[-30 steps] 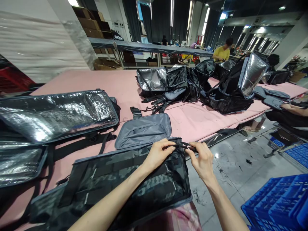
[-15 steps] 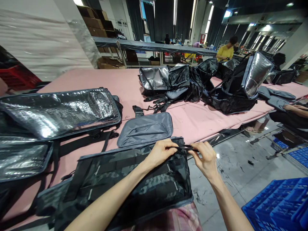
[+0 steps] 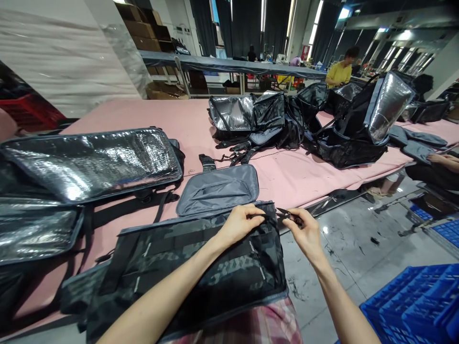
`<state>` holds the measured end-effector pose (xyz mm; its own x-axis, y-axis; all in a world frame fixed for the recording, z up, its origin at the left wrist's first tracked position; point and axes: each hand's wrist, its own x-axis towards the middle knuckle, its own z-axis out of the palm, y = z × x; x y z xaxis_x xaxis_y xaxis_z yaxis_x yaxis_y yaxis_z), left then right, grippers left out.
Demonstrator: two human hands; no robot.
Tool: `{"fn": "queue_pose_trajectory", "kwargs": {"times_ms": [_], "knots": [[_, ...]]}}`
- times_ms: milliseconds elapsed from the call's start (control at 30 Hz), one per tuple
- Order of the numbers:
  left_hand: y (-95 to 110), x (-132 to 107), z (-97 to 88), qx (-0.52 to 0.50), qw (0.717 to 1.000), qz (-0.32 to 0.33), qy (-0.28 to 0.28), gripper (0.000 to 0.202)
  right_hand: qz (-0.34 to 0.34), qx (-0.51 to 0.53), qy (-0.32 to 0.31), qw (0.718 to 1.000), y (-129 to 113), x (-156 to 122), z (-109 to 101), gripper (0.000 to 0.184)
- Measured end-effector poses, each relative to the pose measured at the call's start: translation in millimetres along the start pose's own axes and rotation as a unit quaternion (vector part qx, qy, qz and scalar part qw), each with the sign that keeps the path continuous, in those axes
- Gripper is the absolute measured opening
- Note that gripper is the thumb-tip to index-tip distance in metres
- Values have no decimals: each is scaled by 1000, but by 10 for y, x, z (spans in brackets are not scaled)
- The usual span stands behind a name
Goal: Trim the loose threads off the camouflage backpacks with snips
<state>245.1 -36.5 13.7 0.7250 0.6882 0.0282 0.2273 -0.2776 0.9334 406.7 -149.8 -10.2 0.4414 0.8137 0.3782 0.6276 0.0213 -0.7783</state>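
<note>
A dark camouflage bag (image 3: 201, 267) lies across my lap and the table's near edge, its patterned panel with black webbing facing up. My left hand (image 3: 240, 222) is closed in a pinch at the bag's far right corner, on a black strip whose kind is partly covered by the fingers. Just right of it, my right hand (image 3: 304, 234) grips small dark thread snips (image 3: 286, 213), the blades pointing left towards that corner. Behind the bag a grey padded flap (image 3: 218, 190) rests flat on the table.
Silver-lined bags (image 3: 96, 165) lie at the left of the pink table (image 3: 143, 112). More bags (image 3: 233, 114) are heaped farther back. A blue crate (image 3: 412, 303) stands on the floor at right. A person in yellow (image 3: 339, 71) is at the back; another person's hand (image 3: 446, 161) shows at right.
My right hand has turned, and the snips now show with their blades angled up and left. My left hand keeps its pinch at the bag's corner. The view has shifted slightly.
</note>
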Motion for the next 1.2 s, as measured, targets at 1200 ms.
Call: {"fn": "queue_pose_trajectory", "kwargs": {"times_ms": [1200], "knots": [[-5,-14,0,-62,997,-46,-21,19,-135,-131,12,982,-53,-71,-28,11]]}}
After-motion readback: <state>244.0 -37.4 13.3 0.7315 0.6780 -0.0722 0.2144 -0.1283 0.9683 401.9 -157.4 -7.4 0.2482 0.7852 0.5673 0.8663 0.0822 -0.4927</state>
